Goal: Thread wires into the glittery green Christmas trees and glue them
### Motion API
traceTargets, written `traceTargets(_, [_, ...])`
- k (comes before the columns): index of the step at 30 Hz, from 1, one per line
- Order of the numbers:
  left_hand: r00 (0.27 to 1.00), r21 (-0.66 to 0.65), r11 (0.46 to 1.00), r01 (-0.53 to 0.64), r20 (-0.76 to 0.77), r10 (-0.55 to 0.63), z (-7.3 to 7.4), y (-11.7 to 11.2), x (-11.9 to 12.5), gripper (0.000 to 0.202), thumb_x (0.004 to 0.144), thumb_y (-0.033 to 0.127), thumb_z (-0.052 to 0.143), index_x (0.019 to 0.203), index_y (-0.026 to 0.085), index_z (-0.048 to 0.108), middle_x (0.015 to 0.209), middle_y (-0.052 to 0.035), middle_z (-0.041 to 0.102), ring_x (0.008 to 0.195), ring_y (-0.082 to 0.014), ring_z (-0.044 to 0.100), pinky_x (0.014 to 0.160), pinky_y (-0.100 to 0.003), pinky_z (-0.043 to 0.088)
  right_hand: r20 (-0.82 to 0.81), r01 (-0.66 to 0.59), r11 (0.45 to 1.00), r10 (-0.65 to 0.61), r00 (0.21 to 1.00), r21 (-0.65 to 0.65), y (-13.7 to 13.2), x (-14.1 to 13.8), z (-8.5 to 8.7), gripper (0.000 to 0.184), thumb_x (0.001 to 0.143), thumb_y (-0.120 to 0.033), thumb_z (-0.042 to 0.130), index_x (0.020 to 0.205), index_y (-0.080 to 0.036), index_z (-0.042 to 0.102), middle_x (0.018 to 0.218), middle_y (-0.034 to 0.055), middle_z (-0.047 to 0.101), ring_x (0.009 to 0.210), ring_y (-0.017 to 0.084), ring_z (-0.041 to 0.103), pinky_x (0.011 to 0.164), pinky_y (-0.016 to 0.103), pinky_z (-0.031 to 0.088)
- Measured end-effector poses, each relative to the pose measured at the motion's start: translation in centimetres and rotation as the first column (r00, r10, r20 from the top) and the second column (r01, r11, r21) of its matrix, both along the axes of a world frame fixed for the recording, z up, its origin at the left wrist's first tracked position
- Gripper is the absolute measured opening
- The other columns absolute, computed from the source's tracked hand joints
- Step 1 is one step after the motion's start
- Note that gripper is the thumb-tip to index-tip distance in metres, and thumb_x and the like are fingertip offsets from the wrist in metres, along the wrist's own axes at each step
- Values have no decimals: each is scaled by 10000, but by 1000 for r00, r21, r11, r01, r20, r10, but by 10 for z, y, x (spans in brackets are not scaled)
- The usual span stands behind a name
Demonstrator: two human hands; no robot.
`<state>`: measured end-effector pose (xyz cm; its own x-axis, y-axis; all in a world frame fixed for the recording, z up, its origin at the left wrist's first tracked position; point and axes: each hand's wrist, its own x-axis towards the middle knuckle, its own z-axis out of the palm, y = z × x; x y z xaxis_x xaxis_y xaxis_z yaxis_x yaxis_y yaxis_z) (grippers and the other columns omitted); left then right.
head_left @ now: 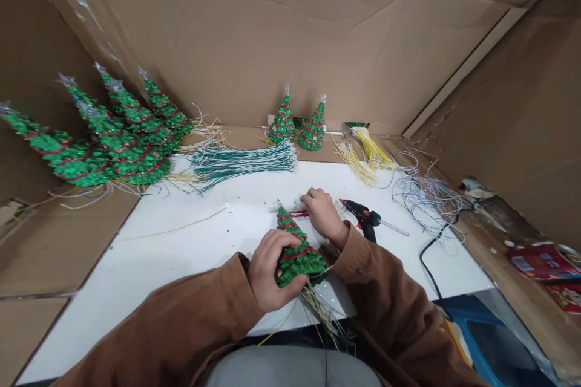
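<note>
A small green Christmas tree (303,263) with red garland lies tilted on the white tabletop. My left hand (275,269) is wrapped around its lower left side, thumb near the base. Loose wires (318,305) trail from that base toward my lap. Beyond the tree's right side, my right hand (323,213) is closed, its fingers curled and bent down at the table. Thin red sticks (297,213) lie between its fingertips and the treetop; whether the fingers pinch anything is hidden. Right of this hand lies a black glue gun (363,216) with a glue stick in its back.
Several finished trees (131,127) lean at the left, and two trees (297,124) stand at the back. Bundles of green-white wires (245,160) and yellow wires (374,148) lie along the rear. Tangled clear wires (422,193) and a black cord (426,260) occupy the right. Cardboard walls (272,30) enclose the table.
</note>
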<state>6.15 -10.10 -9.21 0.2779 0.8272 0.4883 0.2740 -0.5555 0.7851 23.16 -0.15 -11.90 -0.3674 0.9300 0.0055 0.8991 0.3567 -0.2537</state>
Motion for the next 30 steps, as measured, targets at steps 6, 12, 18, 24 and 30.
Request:
traceTargets(6, [1000, -23, 1000, -9, -14, 9, 1, -2, 0, 368, 749, 364, 600, 1055, 194, 490, 947, -78, 569, 888, -229, 533, 783, -379, 442, 27, 88, 993, -90, 996, 79, -15, 13, 27, 184, 865, -83, 490, 772, -137, 639, 862, 132, 585, 832, 246, 504, 727, 353, 387])
traceTargets(12, [998, -31, 999, -13, -54, 11, 3, -1, -3, 373, 734, 350, 610, 1043, 195, 471, 942, -80, 561, 889, -238, 540, 772, -389, 457, -466, 242, 964, -166, 869, 108, -62, 23, 84, 108, 912, -237, 476, 878, -180, 561, 816, 53, 586, 737, 175, 567, 693, 318, 480])
traceTargets(18, [1000, -4, 1000, -6, -21, 6, 3, 0, 0, 385, 725, 318, 622, 1059, 197, 474, 947, -75, 559, 897, -234, 532, 768, -393, 470, -762, 57, 971, -219, 609, -234, -95, 0, 99, 122, 876, -287, 552, 831, -176, 578, 699, 15, 633, 646, 137, 616, 606, 263, 535])
traceTargets(24, [1000, 7, 1000, -24, 3, 24, 4, -2, 2, 364, 712, 276, 621, 1041, 192, 490, 960, -75, 559, 902, -229, 530, 768, -394, 475, -678, 102, 988, -156, 718, -120, -98, -10, 93, 124, 854, -254, 560, 773, -166, 594, 616, 9, 616, 558, 127, 597, 548, 248, 504])
traceTargets(30, [999, 8, 999, -31, 11, 31, 6, -3, 2, 370, 690, 236, 619, 1034, 190, 491, 951, -69, 561, 889, -221, 531, 758, -379, 475, -658, 87, 996, -79, 749, -20, -99, -13, 99, 92, 858, -207, 545, 787, -169, 589, 641, 6, 610, 564, 116, 596, 548, 230, 504])
